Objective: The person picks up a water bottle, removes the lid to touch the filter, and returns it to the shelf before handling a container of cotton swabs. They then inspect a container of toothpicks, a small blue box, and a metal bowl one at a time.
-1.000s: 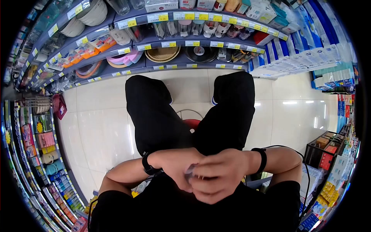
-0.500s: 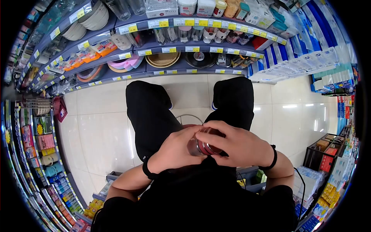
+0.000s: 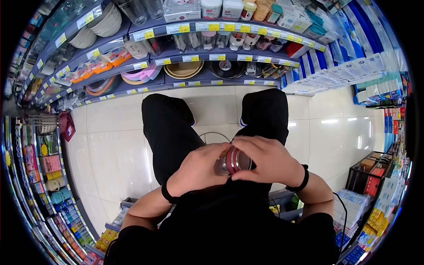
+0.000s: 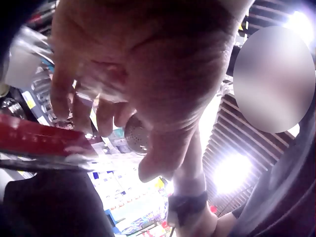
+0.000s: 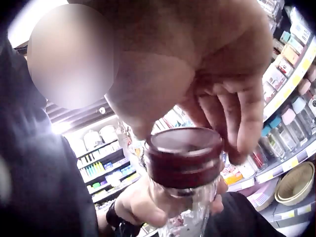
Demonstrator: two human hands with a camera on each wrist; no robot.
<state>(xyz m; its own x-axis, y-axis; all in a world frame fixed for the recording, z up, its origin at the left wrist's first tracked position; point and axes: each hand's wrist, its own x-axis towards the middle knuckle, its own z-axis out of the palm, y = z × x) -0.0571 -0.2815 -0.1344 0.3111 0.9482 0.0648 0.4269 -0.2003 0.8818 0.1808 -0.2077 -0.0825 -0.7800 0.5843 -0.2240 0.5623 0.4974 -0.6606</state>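
the left hand [image 3: 196, 170] is gripping the jar [image 5: 191, 210]; the right hand [image 3: 270, 160] is cupping its lid [image 5: 184, 158], pinch unclear. twisting is likely underway, calling for a firm hold.

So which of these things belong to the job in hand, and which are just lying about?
In the job:
- red-topped clear jar
- left hand, gripping the jar's body
- right hand, around its red top

Just about, on the shelves:
- white bowls
- woven baskets
- pink basin
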